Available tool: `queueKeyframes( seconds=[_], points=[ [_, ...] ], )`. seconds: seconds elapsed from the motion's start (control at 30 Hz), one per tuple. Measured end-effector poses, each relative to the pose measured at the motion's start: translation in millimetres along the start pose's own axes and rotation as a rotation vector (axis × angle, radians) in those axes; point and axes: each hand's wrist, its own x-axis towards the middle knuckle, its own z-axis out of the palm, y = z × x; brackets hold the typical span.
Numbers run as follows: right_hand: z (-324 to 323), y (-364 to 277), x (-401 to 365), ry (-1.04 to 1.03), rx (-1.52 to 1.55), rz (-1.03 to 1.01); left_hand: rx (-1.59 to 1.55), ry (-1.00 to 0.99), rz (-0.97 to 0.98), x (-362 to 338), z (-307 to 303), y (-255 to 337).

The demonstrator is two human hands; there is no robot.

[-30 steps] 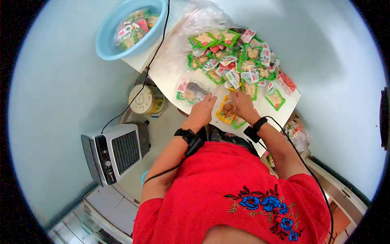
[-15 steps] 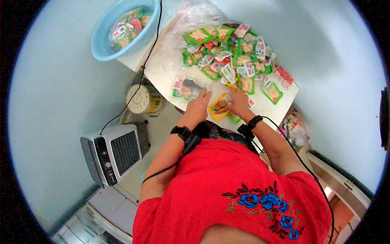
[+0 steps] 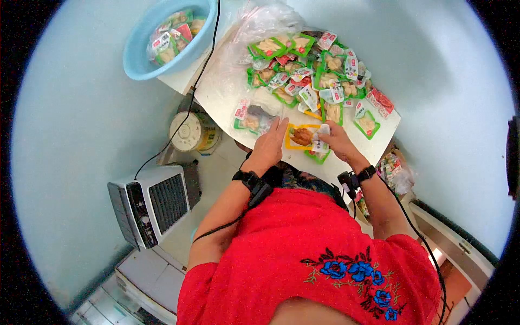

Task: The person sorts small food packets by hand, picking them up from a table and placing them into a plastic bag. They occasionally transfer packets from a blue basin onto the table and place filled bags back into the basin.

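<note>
Pinched in my right hand (image 3: 340,142) is the white end of a yellow-edged food packet (image 3: 301,136), which lies level above the near part of the white table (image 3: 379,142). My left hand (image 3: 269,142) is at the packet's left side, beside a clear plastic bag (image 3: 259,117) with a packet in it; whether its fingers grip the bag is hard to make out. A green-edged packet (image 3: 318,156) lies partly under the yellow-edged one. Beyond my hands spreads a heap of green, red and white packets (image 3: 309,81).
A blue basin (image 3: 135,57) with several packets stands at the upper left. Clear plastic bags (image 3: 265,27) lie at the table's far left. A lidded bucket (image 3: 187,131) and a white appliance (image 3: 157,200) are on the left. A black cable (image 3: 189,105) hangs down there.
My right hand has moved right and turned, and the yellow-edged packet has come up level with its white end in the fingers. My left hand has shifted slightly right.
</note>
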Motion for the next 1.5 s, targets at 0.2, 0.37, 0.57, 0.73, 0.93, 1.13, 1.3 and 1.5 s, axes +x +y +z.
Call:
queueKeyframes(
  seconds=[0.2, 0.37, 0.57, 0.73, 0.93, 1.13, 1.3, 1.5],
  points=[
    [19.3, -37.7, -11.9, -0.113, 0.365, 0.128, -0.071, 0.042, -0.021, 0.1, 1.3, 1.5],
    [31.6, -45.2, -7.2, -0.106, 0.360, 0.151, -0.128, 0.207, -0.094, -1.0, 8.3, -4.9],
    [37.4, -54.3, -8.9, -0.083, 0.244, 0.136, 0.007, 0.196, -0.266, -1.8, 5.3, -5.6],
    [45.4, -53.7, -7.5, -0.114, 0.146, 0.210, 0.091, 0.400, -0.174, -1.0, 5.0, -7.5],
    [70.5, -44.8, -4.3, -0.211, 0.670, 0.235, 0.015, 0.375, -0.124, -4.4, 2.2, 0.7],
    [88.4, -44.6, 2.8, -0.308, 0.694, 0.218, -0.027, 0.447, -0.018, -7.6, 3.1, -5.3],
    [110.2, -19.4, 42.5, -0.405, 0.590, 0.128, -0.017, 0.344, -0.093, -14.8, -1.1, 4.3],
    [156.1, -25.0, 55.0, -0.329, 0.656, 0.069, -0.002, 0.431, -0.057, -16.6, 12.0, -14.1]
  ],
)
